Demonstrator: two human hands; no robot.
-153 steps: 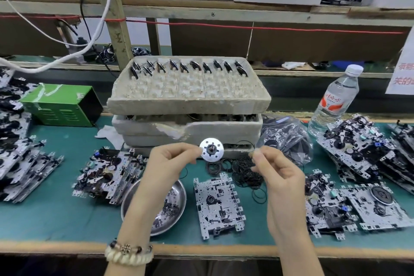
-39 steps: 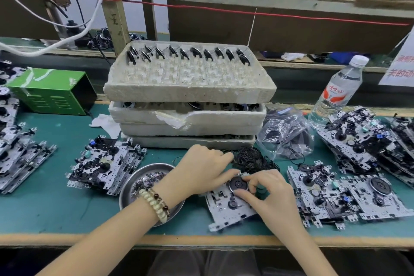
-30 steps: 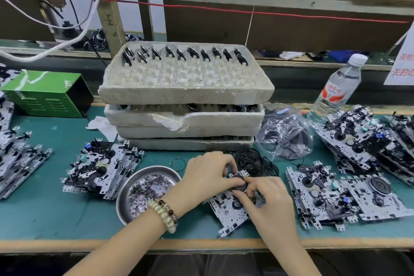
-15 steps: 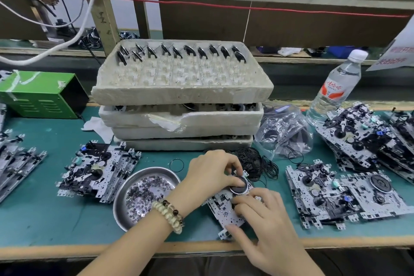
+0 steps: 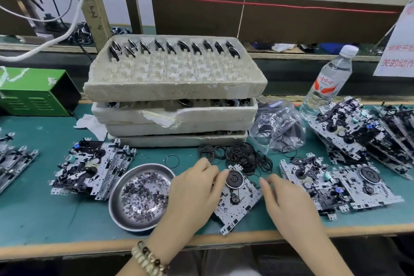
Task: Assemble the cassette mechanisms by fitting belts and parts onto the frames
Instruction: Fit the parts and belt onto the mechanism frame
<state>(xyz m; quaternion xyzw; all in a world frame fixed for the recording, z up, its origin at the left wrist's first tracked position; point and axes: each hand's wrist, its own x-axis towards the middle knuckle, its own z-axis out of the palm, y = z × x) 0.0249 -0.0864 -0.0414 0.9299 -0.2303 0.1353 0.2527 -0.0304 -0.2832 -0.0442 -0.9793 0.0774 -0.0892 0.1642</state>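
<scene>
flywheel [image 5: 234, 179], black round disc, seated on perforated silver metal frame [image 5: 240, 203] right of round steel dish [image 5: 116, 199]; left hand [image 5: 195, 188] grips frame, right hand [image 5: 289, 203] relaxed, empty; more frames [image 5: 94, 170] left of dish probably wait.

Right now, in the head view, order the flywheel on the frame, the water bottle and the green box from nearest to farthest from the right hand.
1. Flywheel, just left of the right hand.
2. Water bottle, back right.
3. Green box, far back left.
</scene>
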